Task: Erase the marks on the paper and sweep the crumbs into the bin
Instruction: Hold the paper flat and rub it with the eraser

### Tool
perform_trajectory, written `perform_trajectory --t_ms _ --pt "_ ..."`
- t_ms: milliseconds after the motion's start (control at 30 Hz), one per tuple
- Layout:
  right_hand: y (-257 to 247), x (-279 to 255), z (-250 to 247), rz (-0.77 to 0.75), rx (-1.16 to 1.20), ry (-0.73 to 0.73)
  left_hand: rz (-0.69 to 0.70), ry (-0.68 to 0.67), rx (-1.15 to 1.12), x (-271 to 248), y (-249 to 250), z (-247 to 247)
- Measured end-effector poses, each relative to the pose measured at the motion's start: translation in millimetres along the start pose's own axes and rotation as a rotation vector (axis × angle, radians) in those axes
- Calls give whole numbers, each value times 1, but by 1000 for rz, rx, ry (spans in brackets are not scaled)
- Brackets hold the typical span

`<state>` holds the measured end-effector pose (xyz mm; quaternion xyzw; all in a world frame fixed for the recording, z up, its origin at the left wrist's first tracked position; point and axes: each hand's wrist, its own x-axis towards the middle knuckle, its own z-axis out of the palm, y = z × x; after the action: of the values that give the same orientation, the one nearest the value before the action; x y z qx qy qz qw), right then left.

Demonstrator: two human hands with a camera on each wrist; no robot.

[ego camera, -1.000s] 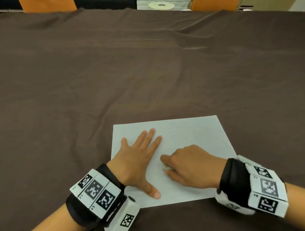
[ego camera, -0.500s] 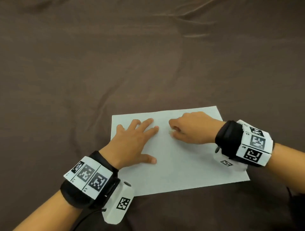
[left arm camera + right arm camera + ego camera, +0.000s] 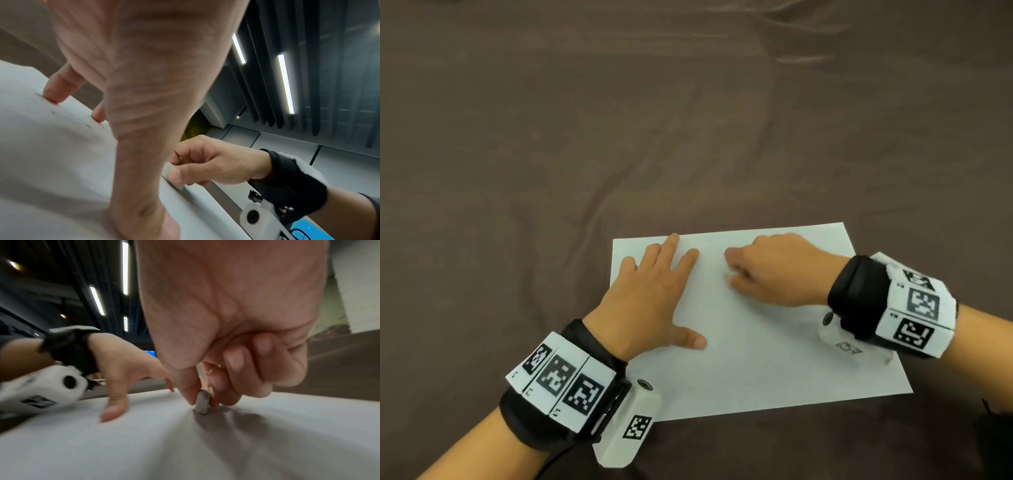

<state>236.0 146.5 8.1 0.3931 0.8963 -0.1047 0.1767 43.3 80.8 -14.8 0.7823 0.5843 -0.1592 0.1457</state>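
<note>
The paper [image 3: 756,342] lies flat on the brown cloth [image 3: 619,137] that covers the table, near the person and a little to their right, and both hands rest on its far half. The right hand [image 3: 774,270] is curled, its thumb and first fingers pinching a small greyish eraser [image 3: 202,402] whose lower edge touches the sheet; the other fingers are tucked into the palm. The left hand [image 3: 654,294] lies just beside it with fingers straight and spread, the fingertips [image 3: 53,95] and the thumb pressing the sheet down near its far left corner. Close to those fingertips the left wrist view shows a few dark specks [image 3: 53,112] on the white surface; whether they are leftover marks or eraser crumbs is too small to tell. No bin is in view. The sheet looks thin, light and limp, so it would likely slide or buckle on the soft cloth under rubbing unless held flat, and hard strokes toward an unpinned edge could crease or tear it. The best hold seems to be a flat palm or spread fingers close to the spot being rubbed, not a pinch at a corner. The eraser appears small and firm with a worn, dirty edge, best gripped low on its sides so it does not tip or slip out. The crumbs would be very light and easy to scatter, so a gentle sweep suits them.
</note>
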Motion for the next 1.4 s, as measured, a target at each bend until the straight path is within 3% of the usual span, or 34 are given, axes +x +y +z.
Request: perform_trajectory --t_ms 100,233,400,533,700,867,1033,1167,1267,1333,1400 --pt "-8 1 2 -70 15 -20 -22 -24 9 1 -2 1" --pt "13 16 -11 58 -1 39 -48 -70 -58 3 -4 4" --pt "-13 15 -1 -124 -1 -5 -58 -76 -52 3 -4 6" --pt "6 31 -12 0 -17 35 -64 -80 -47 3 -3 5" --pt "-28 18 -2 -187 -36 0 -61 -75 -35 3 -3 3" --pt "13 36 -19 52 -57 58 -51 -93 -31 2 -4 3" --pt "-23 17 -4 -161 -34 -28 -58 -86 -32 3 -4 3" --pt "7 34 -16 44 -43 34 -57 -95 -39 4 -4 5" --pt "-9 30 -8 -20 -72 79 -53 -80 -31 3 -4 6" --pt "-28 21 -2 -116 -22 30 -50 -76 -25 2 -5 6" --pt "-25 18 -3 -84 41 -13 -49 -80 -14 2 -6 7"
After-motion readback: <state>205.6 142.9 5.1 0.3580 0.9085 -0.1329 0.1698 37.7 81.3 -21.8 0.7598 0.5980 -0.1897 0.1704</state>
